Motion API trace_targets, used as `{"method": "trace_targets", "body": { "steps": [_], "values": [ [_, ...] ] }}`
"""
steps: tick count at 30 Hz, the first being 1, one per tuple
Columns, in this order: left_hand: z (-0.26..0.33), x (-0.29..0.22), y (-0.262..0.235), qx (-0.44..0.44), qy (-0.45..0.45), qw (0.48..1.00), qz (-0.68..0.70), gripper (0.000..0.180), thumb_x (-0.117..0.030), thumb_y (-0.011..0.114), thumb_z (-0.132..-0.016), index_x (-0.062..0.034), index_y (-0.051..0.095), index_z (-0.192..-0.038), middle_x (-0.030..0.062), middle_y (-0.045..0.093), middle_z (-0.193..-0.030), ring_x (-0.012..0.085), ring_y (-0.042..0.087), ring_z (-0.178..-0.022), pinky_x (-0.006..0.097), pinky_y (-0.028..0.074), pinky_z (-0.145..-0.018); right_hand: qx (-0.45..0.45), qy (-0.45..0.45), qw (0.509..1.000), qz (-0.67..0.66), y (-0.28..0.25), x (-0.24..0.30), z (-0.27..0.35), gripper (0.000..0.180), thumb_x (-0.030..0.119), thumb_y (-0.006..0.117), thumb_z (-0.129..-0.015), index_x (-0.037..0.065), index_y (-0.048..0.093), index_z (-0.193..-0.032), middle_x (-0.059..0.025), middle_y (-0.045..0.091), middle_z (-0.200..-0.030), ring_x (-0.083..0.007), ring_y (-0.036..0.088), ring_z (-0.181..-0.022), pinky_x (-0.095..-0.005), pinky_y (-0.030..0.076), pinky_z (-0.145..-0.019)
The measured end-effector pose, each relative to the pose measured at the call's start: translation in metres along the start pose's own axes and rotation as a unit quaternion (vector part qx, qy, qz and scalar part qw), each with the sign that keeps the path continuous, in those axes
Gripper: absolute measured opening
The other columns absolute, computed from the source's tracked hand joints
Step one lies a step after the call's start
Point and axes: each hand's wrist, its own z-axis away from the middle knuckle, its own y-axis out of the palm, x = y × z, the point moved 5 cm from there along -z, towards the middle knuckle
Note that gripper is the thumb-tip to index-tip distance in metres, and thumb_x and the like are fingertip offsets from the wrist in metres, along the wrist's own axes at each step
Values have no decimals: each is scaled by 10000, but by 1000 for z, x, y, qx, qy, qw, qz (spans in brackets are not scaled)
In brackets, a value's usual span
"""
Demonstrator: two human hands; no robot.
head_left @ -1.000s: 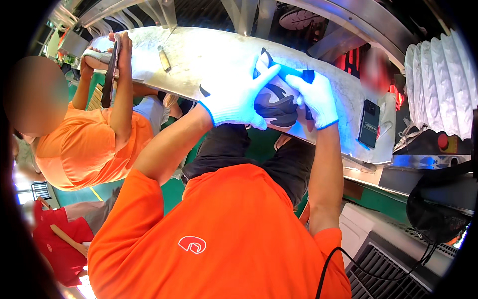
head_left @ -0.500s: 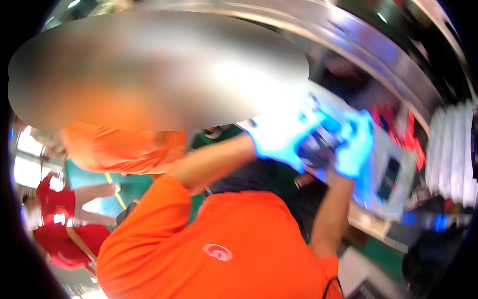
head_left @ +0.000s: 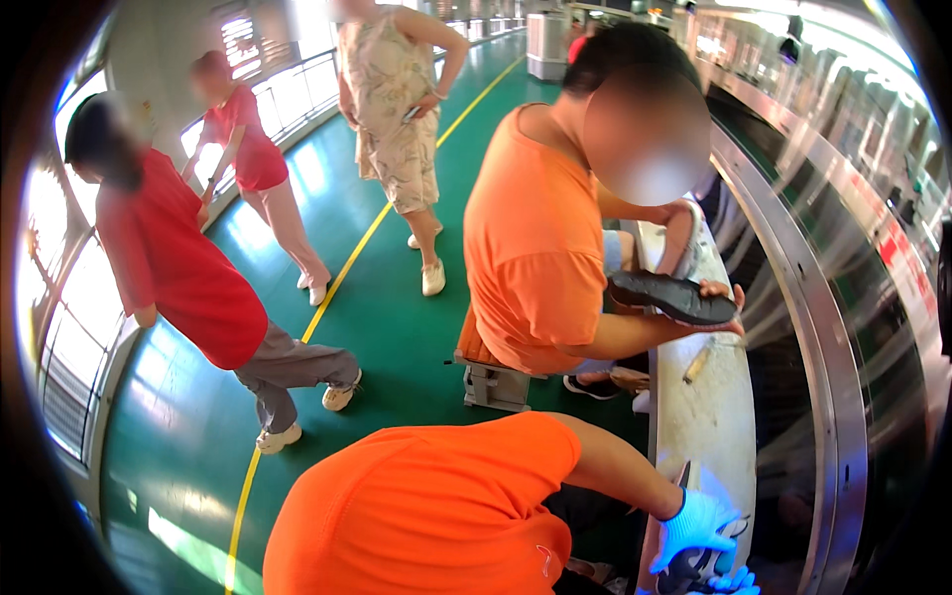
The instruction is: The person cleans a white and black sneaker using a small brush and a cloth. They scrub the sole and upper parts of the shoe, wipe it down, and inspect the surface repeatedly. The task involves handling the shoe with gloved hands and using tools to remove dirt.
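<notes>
My left hand (head_left: 697,523), in a blue glove, grips a dark shoe (head_left: 694,570) with white parts at the bottom edge of the view, over the near end of a worn white workbench (head_left: 706,436). Only the blue-gloved fingers of my right hand (head_left: 739,582) show at the frame's bottom edge, against the same shoe. My orange shirt fills the lower middle. A thin dark tool (head_left: 683,474) stands next to my left forearm.
A co-worker in an orange shirt (head_left: 535,248) sits on a stool (head_left: 493,382) at the bench, holding a black shoe sole (head_left: 672,297). A small tool (head_left: 697,362) lies on the bench. Three people stand on the green floor (head_left: 377,327) to the left. A curved metal conveyor rail (head_left: 813,327) runs along the right.
The view has swung away from the bench top to the left and down. My hands and the shoe, central a second ago, now sit at the bottom right edge.
</notes>
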Motion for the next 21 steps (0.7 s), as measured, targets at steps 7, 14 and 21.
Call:
{"method": "trace_targets", "body": {
  "steps": [7, 14, 21],
  "values": [
    [2, -3, -4, 8, 12, 997, 72, 1462, -817, 1014, -430, -172, 469, -1624, 391, 448, -1626, 596, 526, -1445, 640, 473, -1171, 64, -3, 998, -8, -12, -8, -9, 556, 512, 623, -1152, -38, 670, -1222, -137, 722, -1049, -263, 695, -931, -433, 575, -852],
    [9, -26, -25, -11, 4, 1000, -16, 1422, -650, 1007, -490, -152, 451, -1700, 394, 432, -1670, 582, 533, -1466, 578, 447, -1238, 2, -31, 996, 84, 8, 11, 12, 534, 486, 568, -1180, -37, 667, -1218, -133, 704, -1056, -278, 675, -906, -441, 559, -816],
    [11, -32, -37, -14, 14, 1000, -24, 1327, -645, 1011, -477, -141, 525, -1603, 346, 539, -1564, 561, 579, -1401, 579, 483, -1173, 86, 6, 996, 26, -9, -10, -10, 519, 479, 569, -1173, -31, 660, -1196, -142, 692, -1043, -279, 641, -846, -444, 549, -785]
  ]
}}
